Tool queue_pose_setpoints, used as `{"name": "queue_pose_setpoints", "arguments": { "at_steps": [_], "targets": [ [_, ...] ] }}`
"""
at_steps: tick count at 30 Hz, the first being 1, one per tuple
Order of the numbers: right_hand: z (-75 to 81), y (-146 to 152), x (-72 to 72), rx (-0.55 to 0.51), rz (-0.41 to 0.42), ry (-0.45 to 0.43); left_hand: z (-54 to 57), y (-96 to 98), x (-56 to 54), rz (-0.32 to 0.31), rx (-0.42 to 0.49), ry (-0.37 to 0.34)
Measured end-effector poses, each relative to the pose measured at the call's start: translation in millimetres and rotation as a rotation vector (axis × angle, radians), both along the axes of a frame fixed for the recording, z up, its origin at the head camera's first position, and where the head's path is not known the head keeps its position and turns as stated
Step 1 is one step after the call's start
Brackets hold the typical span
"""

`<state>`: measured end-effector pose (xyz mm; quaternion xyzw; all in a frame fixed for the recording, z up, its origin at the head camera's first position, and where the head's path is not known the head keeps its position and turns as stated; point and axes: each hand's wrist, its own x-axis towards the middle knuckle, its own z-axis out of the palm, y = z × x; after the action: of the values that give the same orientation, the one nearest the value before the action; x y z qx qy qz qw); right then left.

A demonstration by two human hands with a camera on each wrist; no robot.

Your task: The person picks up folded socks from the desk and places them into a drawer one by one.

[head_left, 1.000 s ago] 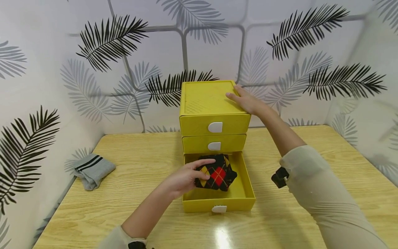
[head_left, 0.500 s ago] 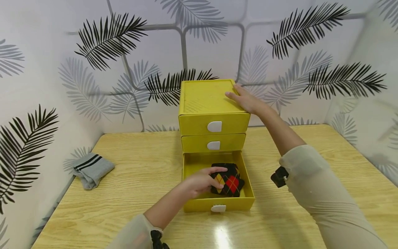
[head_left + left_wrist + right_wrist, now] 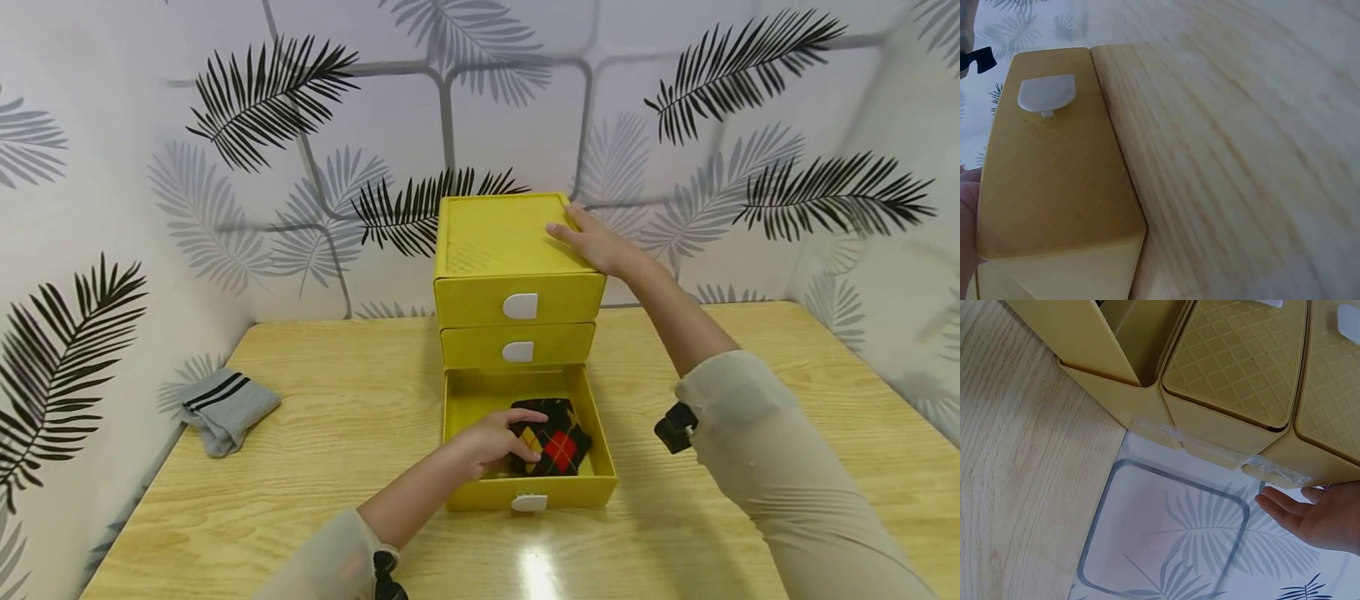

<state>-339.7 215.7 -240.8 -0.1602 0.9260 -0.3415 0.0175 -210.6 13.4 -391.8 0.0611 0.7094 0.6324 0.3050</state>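
A folded argyle sock (image 3: 558,446), black with red and yellow diamonds, lies in the pulled-out bottom drawer (image 3: 531,493) of a yellow three-drawer box (image 3: 495,237). My left hand (image 3: 491,442) holds the sock by its left side, index finger and thumb showing over it, other fingers hidden. In the left wrist view only a sliver of that hand shows beyond the drawer front (image 3: 1054,162). My right hand (image 3: 592,242) rests against the box's top right edge, thumb on top. In the right wrist view its fingers (image 3: 1282,509) reach straight along the box.
A folded grey sock (image 3: 228,408) with two black stripes lies at the left edge of the wooden table (image 3: 337,383). The two upper drawers (image 3: 517,325) are closed, with white tabs. A leaf-patterned wall covering (image 3: 517,125) stands behind the box.
My left hand has moved right and slightly down with the argyle sock, deeper into the bottom drawer, then almost stopped. My right hand stays at the top of the box.
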Motion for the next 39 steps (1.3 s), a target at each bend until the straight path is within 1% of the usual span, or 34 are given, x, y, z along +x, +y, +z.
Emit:
{"name": "queue_pose_setpoints", "arguments": {
  "at_steps": [2,4,7,11,14,16,19,23,27,31,33,35,37,39],
  "targets": [
    [-1.3,0,-0.2,-0.001,-0.002,-0.002,0.9,-2.4,1.3,0.011,0.011,-0.015],
    [-2.0,0,-0.4,0.000,0.000,-0.001,2.5,-4.9,2.2,0.024,0.047,-0.048],
    [-2.0,0,-1.1,0.002,0.002,-0.003,8.1,-9.1,4.8,0.029,0.093,-0.082],
    [-0.6,1,-1.7,0.005,0.004,-0.004,17.7,-15.8,9.1,0.023,0.104,-0.101],
    [1.3,2,-0.9,0.006,0.002,-0.003,21.5,-18.7,11.3,0.013,0.112,-0.116],
    [2.2,2,-0.3,0.006,-0.001,-0.002,22.0,-18.8,12.5,-0.004,0.124,-0.119],
    [1.9,2,-0.5,0.012,-0.005,-0.008,20.5,-17.7,13.6,-0.025,0.115,-0.119],
    [0.2,0,-1.1,0.019,-0.004,-0.014,18.9,-18.4,14.6,-0.025,0.101,-0.123],
    [-0.9,0,-1.1,0.007,-0.003,-0.010,20.7,-24.8,13.2,-0.024,0.129,-0.135],
    [-1.4,-1,-1.6,0.000,-0.001,-0.005,27.3,-38.9,11.2,-0.032,0.136,-0.115],
    [-1.6,-1,-1.8,0.001,-0.001,-0.005,32.9,-49.2,10.0,-0.045,0.140,-0.095],
    [-1.8,-1,-2.0,0.001,-0.002,-0.008,39.7,-61.9,7.8,-0.068,0.166,-0.066],
    [-1.6,0,-2.2,0.003,-0.001,-0.011,47.2,-77.2,5.1,-0.092,0.196,-0.010],
    [-1.3,0,-2.0,0.001,0.003,-0.012,54.2,-94.1,2.1,-0.095,0.211,0.071]
  ]
}}
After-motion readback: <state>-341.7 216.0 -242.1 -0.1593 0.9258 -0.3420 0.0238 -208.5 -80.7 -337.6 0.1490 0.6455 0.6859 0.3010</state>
